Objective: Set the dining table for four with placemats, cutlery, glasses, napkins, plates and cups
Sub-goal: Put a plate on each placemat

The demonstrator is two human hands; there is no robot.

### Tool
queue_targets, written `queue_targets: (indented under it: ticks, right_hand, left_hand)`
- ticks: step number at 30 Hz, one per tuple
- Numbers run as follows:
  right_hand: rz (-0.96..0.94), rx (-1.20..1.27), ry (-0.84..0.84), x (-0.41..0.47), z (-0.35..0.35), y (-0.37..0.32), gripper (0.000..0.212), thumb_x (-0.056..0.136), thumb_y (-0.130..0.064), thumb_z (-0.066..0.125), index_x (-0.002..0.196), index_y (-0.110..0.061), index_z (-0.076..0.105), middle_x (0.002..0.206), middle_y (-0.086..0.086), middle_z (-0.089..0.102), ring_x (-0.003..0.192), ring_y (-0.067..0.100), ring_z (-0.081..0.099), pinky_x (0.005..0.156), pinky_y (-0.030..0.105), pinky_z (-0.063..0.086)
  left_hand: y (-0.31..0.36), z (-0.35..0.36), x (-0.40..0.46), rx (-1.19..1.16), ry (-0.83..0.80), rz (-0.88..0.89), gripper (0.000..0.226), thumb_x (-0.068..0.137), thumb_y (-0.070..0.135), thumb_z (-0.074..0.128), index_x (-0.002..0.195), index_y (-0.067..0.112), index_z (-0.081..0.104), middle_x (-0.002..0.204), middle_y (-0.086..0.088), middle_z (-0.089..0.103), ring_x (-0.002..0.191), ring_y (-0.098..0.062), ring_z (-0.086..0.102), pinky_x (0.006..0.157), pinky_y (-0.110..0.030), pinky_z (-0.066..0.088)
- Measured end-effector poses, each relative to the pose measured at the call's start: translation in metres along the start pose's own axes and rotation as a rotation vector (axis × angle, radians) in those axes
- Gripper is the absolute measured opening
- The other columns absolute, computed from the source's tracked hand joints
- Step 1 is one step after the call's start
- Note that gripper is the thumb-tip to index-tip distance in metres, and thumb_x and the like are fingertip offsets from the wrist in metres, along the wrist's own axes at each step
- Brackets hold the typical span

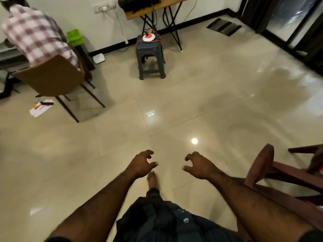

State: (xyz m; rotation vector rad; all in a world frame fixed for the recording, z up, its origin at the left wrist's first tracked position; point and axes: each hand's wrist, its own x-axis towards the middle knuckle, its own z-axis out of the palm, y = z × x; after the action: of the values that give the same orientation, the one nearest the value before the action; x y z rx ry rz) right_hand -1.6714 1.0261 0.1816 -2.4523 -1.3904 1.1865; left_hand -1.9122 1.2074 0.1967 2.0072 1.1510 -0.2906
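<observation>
No placemat, cutlery, glass, napkin, plate or cup shows in the head view, and no dining table either. My left hand and my right hand hang side by side over a glossy beige tiled floor, fingers loosely curled, each holding nothing. Below them I see my dark shirt and one bare foot on the tiles.
A dark red wooden chair stands close at my right. A grey plastic stool with a white-and-orange cable reel is ahead. At the far left a person in a checked shirt sits on a brown chair; papers lie beside it.
</observation>
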Motion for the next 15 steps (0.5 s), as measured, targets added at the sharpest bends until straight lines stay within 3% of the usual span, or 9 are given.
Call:
queue_targets:
  ticks: [4, 15]
  right_hand:
    - [0.087, 0.131, 0.123, 0.07, -0.055, 0.037, 0.05, 0.093, -0.061, 0.064, 0.131, -0.029, 0.06, 0.129, -0.004, 0.053, 0.105, 0.016, 0.064, 0.093, 0.033, 0.051]
    - [0.471, 0.476, 0.431, 0.154, -0.177, 0.125, 0.046, 0.094, -0.053, 0.068, 0.132, -0.027, 0.062, 0.13, -0.004, 0.052, 0.102, 0.018, 0.067, 0.09, 0.032, 0.053]
  left_hand:
    - [0.046, -0.03, 0.117, 0.039, -0.059, 0.095, 0.06, 0.091, 0.049, 0.076, 0.143, 0.029, 0.056, 0.132, 0.004, 0.064, 0.106, -0.019, 0.068, 0.096, -0.036, 0.054]
    - [0.248, -0.096, 0.369, 0.271, -0.307, 0.375, 0.057, 0.09, 0.053, 0.075, 0.14, 0.032, 0.057, 0.127, 0.008, 0.065, 0.102, -0.016, 0.068, 0.094, -0.035, 0.055]
